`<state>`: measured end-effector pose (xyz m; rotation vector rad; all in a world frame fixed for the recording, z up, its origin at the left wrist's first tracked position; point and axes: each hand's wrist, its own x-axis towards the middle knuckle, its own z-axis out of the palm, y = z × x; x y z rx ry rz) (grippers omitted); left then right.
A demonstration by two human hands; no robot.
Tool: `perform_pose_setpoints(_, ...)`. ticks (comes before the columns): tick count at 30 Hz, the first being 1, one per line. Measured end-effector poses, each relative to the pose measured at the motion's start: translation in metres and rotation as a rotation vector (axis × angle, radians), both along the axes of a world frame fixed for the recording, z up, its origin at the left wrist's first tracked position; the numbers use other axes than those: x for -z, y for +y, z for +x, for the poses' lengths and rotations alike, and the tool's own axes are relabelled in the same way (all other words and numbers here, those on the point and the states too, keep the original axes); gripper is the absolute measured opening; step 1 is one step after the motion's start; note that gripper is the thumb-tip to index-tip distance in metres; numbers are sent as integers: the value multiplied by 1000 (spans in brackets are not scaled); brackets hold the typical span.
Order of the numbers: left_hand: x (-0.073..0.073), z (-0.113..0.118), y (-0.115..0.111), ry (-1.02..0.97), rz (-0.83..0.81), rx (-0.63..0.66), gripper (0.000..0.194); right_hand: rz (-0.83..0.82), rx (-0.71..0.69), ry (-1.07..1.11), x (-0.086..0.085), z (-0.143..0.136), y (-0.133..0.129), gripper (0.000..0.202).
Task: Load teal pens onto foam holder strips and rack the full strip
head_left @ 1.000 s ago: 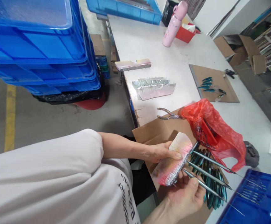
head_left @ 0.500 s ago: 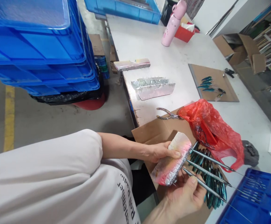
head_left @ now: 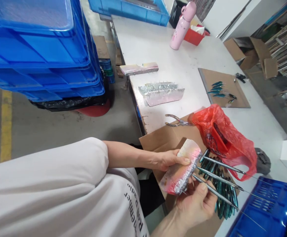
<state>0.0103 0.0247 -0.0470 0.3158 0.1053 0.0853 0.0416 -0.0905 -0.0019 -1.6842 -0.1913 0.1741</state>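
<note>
My left hand (head_left: 171,160) grips a flat, paint-stained block (head_left: 176,172), pink and white with a silver-crusted edge. Its thumb lies across the top face. Out of that edge stick slim silver spindle-shaped pieces (head_left: 223,164), each with a thin wire at its far tip. My right hand (head_left: 195,204) pinches the lowest silver spindle-shaped piece (head_left: 219,196) between thumb and fingers, close to the block. Under them, several glossy teal spindle-shaped pieces (head_left: 226,197) lie in rows on cardboard (head_left: 158,140).
Beyond the block lie pliers (head_left: 179,121) and a red plastic bag (head_left: 222,138). Other painted blocks (head_left: 164,95) rest on the white table (head_left: 190,74), near a board (head_left: 237,93) with small teal pieces. A blue basket (head_left: 264,210) stands at lower right; stacked blue crates (head_left: 46,52) at left.
The view has shifted slightly. Both hands keep their hold, and the block with its silver pieces stays nearly in place.
</note>
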Motion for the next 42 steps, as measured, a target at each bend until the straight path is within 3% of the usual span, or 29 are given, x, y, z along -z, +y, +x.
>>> perform_pose_setpoints(4, -2, -2, -1, -34, 7, -13, 32, 147, 121, 74, -6, -5, 6, 27)
perform_pose_setpoints(10, -6, -7, 6, -99, 29, 130, 37, 163, 10, 156, -12, -2, 8, 32)
perform_pose_setpoints(15, -1, -7, 10, -40, -3, 79, 36, 147, -69, 202, -12, -1, 4, 29)
perform_pose_setpoints(20, 4, -4, 7, 55, -32, 55, 39, 113, -87, 126, -9, -2, 1, 29)
perform_pose_setpoints(28, 6, -2, 7, 100, -22, 76, 40, 55, 39, 28, -14, 10, 6, 21)
perform_pose_setpoints(42, 7, -3, 8, 104, -35, 98, 38, -28, -34, -107, -18, 12, 0, 33)
